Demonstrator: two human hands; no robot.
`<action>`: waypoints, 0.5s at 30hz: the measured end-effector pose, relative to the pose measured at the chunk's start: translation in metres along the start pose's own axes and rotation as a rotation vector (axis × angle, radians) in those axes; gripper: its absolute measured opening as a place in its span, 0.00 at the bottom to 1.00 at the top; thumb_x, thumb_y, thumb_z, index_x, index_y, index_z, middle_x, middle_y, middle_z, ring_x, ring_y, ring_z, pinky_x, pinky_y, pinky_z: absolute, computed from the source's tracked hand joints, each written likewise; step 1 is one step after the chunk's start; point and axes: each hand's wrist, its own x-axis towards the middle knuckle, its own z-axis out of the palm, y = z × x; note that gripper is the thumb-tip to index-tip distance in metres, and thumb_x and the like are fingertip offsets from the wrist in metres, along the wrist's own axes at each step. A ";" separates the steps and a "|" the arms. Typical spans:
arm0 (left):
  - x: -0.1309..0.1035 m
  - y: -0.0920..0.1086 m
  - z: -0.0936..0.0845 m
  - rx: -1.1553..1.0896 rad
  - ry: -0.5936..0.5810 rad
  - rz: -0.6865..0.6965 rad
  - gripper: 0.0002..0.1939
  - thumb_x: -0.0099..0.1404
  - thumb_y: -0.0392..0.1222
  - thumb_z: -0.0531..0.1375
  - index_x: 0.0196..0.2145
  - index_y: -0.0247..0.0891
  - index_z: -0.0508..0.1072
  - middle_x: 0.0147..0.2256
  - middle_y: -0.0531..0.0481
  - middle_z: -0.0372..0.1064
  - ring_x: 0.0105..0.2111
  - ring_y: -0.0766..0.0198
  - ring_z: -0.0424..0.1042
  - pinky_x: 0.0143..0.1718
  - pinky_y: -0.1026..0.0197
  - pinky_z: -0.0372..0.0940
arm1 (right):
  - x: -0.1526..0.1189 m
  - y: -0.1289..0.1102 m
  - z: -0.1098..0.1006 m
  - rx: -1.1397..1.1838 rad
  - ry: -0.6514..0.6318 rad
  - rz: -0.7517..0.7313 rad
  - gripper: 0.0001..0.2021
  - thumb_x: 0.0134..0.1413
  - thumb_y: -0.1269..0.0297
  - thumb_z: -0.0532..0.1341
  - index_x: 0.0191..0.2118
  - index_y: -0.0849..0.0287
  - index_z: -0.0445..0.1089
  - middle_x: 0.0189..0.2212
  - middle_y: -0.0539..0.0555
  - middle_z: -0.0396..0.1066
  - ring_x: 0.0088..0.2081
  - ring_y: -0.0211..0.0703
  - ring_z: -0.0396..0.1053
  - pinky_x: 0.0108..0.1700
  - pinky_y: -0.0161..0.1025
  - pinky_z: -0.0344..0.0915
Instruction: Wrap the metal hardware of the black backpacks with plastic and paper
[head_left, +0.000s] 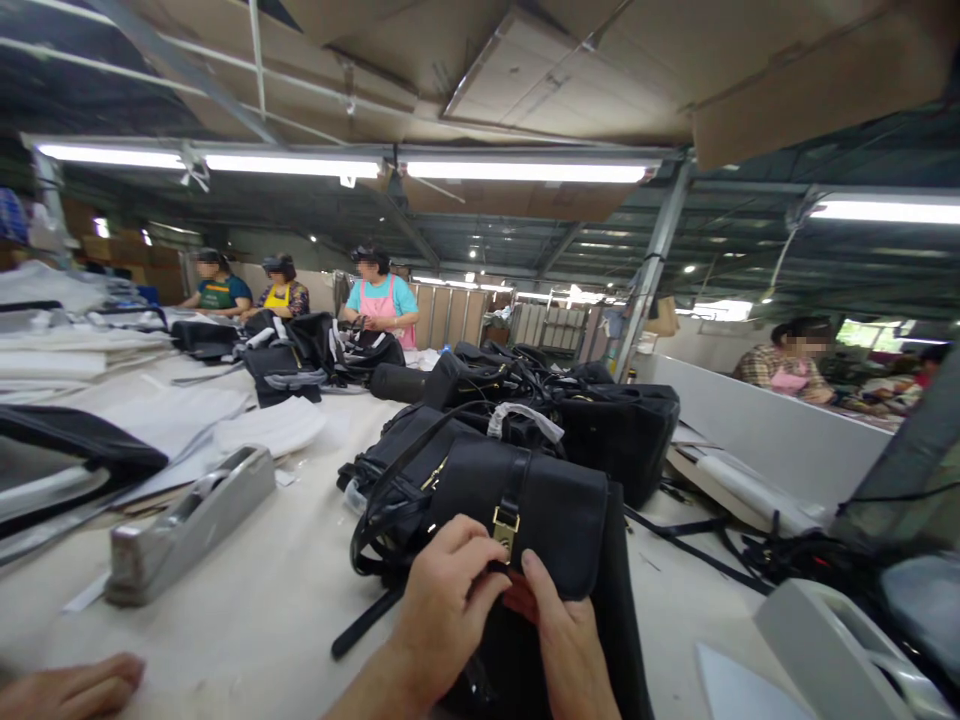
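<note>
A black bag (472, 490) lies in front of me with its front flap (562, 520) facing up. Down the middle of the flap runs a short strap that ends in a gold-coloured clasp (505, 530). The fingers of my left hand (454, 600) are pinched at the flap's lower edge, just under the clasp, and partly cover it. My right hand (566, 630) grips the same edge from the right, thumb on top and fingers beneath. A thin black strap (367, 625) sticks out to the left of the bag.
More black bags (615, 430) are heaped behind. A grey tape dispenser (195, 520) stands left; a pale one (847, 650) is at right. Another person's hand (75, 688) rests lower left. Loose straps (705, 545) trail rightward. Several people work farther off.
</note>
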 end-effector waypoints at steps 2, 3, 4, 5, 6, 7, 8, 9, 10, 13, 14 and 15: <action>0.005 0.000 0.006 0.050 -0.012 0.001 0.08 0.61 0.27 0.57 0.30 0.37 0.72 0.34 0.49 0.67 0.35 0.64 0.69 0.38 0.65 0.65 | -0.002 0.000 -0.002 -0.044 0.012 -0.018 0.26 0.45 0.43 0.64 0.42 0.62 0.77 0.34 0.56 0.80 0.37 0.56 0.77 0.41 0.46 0.73; 0.006 0.000 0.008 0.077 -0.020 -0.001 0.09 0.62 0.27 0.56 0.29 0.37 0.70 0.33 0.50 0.67 0.34 0.64 0.69 0.37 0.65 0.65 | -0.002 0.000 -0.003 -0.068 0.019 -0.021 0.27 0.46 0.43 0.64 0.42 0.62 0.77 0.34 0.57 0.80 0.37 0.56 0.77 0.41 0.45 0.73; 0.006 -0.001 0.009 0.107 -0.031 0.001 0.10 0.62 0.26 0.55 0.28 0.38 0.69 0.33 0.50 0.66 0.33 0.64 0.69 0.36 0.65 0.65 | -0.002 0.001 -0.005 -0.094 0.028 -0.022 0.27 0.46 0.42 0.63 0.42 0.62 0.77 0.35 0.57 0.80 0.38 0.56 0.77 0.41 0.45 0.73; 0.007 -0.001 0.009 0.148 -0.042 0.010 0.10 0.63 0.26 0.54 0.28 0.38 0.68 0.33 0.51 0.66 0.33 0.65 0.68 0.35 0.66 0.65 | -0.002 0.003 -0.006 -0.123 0.041 -0.023 0.27 0.47 0.42 0.62 0.42 0.62 0.77 0.35 0.58 0.80 0.38 0.57 0.77 0.42 0.45 0.73; 0.007 -0.002 0.010 0.203 -0.050 0.026 0.10 0.63 0.26 0.54 0.27 0.38 0.67 0.32 0.51 0.66 0.32 0.65 0.68 0.34 0.66 0.64 | -0.001 0.006 -0.008 -0.150 0.053 -0.025 0.27 0.47 0.42 0.62 0.41 0.62 0.78 0.35 0.58 0.80 0.39 0.57 0.77 0.42 0.46 0.73; 0.007 -0.003 0.012 0.269 -0.055 0.045 0.11 0.64 0.27 0.53 0.27 0.38 0.67 0.32 0.51 0.66 0.31 0.64 0.68 0.33 0.65 0.64 | 0.001 0.009 -0.009 -0.173 0.066 -0.027 0.26 0.48 0.42 0.62 0.41 0.62 0.78 0.35 0.58 0.80 0.40 0.58 0.76 0.43 0.46 0.72; 0.006 -0.004 0.015 0.340 -0.052 0.063 0.11 0.63 0.27 0.53 0.27 0.38 0.66 0.31 0.51 0.66 0.30 0.63 0.67 0.31 0.64 0.63 | 0.002 0.012 -0.010 -0.190 0.080 -0.034 0.25 0.48 0.43 0.62 0.40 0.61 0.79 0.35 0.58 0.80 0.41 0.58 0.76 0.43 0.45 0.72; 0.005 -0.005 0.020 0.405 -0.042 0.075 0.10 0.63 0.27 0.52 0.27 0.38 0.66 0.30 0.50 0.66 0.30 0.62 0.67 0.30 0.63 0.62 | 0.003 0.014 -0.011 -0.201 0.095 -0.048 0.24 0.48 0.43 0.62 0.39 0.60 0.79 0.35 0.58 0.80 0.43 0.59 0.76 0.44 0.45 0.72; 0.002 -0.007 0.025 0.454 -0.024 0.087 0.10 0.63 0.27 0.52 0.28 0.39 0.66 0.30 0.50 0.66 0.29 0.62 0.67 0.29 0.62 0.62 | 0.005 0.016 -0.012 -0.210 0.107 -0.070 0.23 0.47 0.44 0.63 0.38 0.60 0.79 0.35 0.57 0.80 0.44 0.59 0.75 0.44 0.45 0.72; -0.013 -0.014 0.046 0.497 -0.017 0.185 0.08 0.62 0.28 0.53 0.30 0.39 0.67 0.30 0.49 0.68 0.29 0.61 0.67 0.28 0.62 0.60 | 0.008 0.016 -0.013 -0.235 0.128 -0.159 0.23 0.44 0.45 0.65 0.39 0.58 0.79 0.36 0.56 0.80 0.45 0.58 0.74 0.46 0.44 0.71; -0.021 -0.017 0.052 0.495 -0.043 0.242 0.07 0.63 0.30 0.54 0.30 0.39 0.67 0.29 0.49 0.68 0.28 0.61 0.67 0.26 0.62 0.59 | 0.010 0.014 -0.013 -0.236 0.116 -0.169 0.23 0.44 0.45 0.65 0.40 0.58 0.79 0.35 0.56 0.80 0.43 0.58 0.75 0.46 0.45 0.71; -0.029 -0.020 0.055 0.491 -0.088 0.302 0.06 0.63 0.34 0.56 0.28 0.39 0.67 0.27 0.50 0.68 0.25 0.62 0.66 0.23 0.62 0.57 | 0.011 0.011 -0.013 -0.223 0.093 -0.159 0.24 0.45 0.45 0.64 0.40 0.59 0.79 0.34 0.56 0.80 0.42 0.58 0.75 0.45 0.45 0.71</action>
